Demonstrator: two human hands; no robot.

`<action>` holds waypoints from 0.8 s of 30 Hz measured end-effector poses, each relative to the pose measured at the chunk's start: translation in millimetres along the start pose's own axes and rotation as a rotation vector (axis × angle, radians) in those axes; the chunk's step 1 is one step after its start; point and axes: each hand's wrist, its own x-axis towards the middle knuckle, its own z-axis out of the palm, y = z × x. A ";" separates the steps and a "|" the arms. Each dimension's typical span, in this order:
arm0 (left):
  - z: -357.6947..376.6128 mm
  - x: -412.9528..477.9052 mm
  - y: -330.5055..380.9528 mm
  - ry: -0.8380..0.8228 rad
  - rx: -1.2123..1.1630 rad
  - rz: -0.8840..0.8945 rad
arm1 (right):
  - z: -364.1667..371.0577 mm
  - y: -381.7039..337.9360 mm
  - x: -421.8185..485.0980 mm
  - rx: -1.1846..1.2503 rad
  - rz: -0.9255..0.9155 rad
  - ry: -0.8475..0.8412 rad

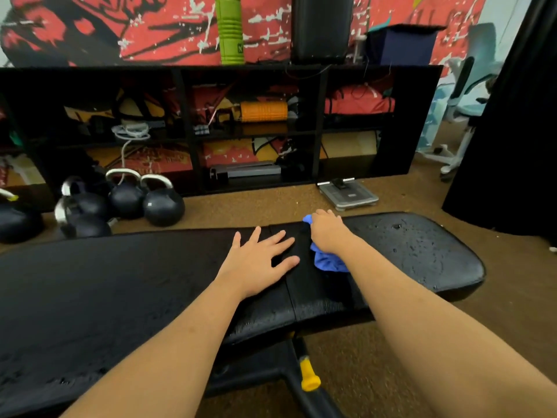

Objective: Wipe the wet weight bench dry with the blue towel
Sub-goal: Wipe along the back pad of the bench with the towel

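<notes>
The black padded weight bench point(422, 254) runs across the view from left to right. Water drops glisten on its right pad and along the near edge by the seam. My right hand point(327, 230) presses the bunched blue towel point(327, 262) onto the bench just right of the seam; towel pokes out beyond the fingers and under the wrist. My left hand point(260, 260) lies flat on the pad left of the seam, fingers spread, holding nothing.
Several black kettlebells point(126, 200) stand on the floor behind the bench at left. A black shelf unit point(193, 128) full of gear lines the wall. A scale point(348, 194) sits on the brown floor. The bench frame with a yellow knob point(309, 377) is below.
</notes>
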 end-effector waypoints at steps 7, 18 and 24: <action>-0.8 -1.7 2.7 -0.001 0.003 -0.012 | 9.4 11.1 -15.2 0.070 -0.058 0.073; 2.0 0.3 -0.7 0.004 -0.007 -0.017 | 28.8 12.0 -128.3 0.143 -0.127 0.204; 1.6 1.6 -0.7 -0.005 0.000 -0.017 | 15.9 6.3 -20.8 0.033 -0.108 0.093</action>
